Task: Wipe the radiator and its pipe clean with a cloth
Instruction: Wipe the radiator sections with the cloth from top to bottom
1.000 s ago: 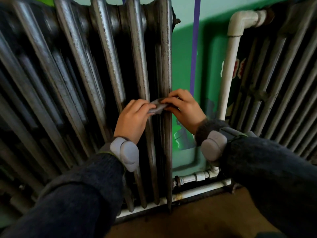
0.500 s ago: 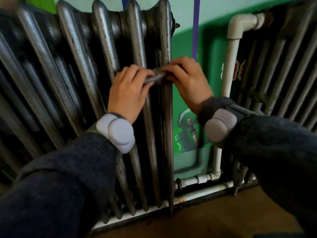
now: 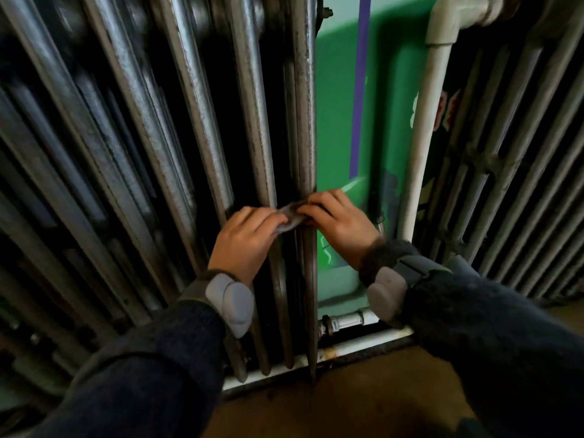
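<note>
A tall grey cast-iron radiator (image 3: 202,128) fills the left and middle of the head view. A grey cloth (image 3: 289,218) is stretched around its rightmost column, about two thirds of the way down. My left hand (image 3: 245,243) grips the cloth's left end and my right hand (image 3: 339,222) grips its right end. Most of the cloth is hidden by my fingers and the column. A white vertical pipe (image 3: 422,143) with an elbow at the top runs to the right of the radiator.
A second radiator (image 3: 518,159) stands at the right. The green painted wall (image 3: 338,115) with a purple stripe lies between the two. A white horizontal pipe (image 3: 350,344) and a valve fitting (image 3: 331,325) run low along the wall, above the brown floor (image 3: 347,406).
Both hands with the cloth went up the rightmost column and have now come back down it to a lower point. The view has moved closer to the radiator.
</note>
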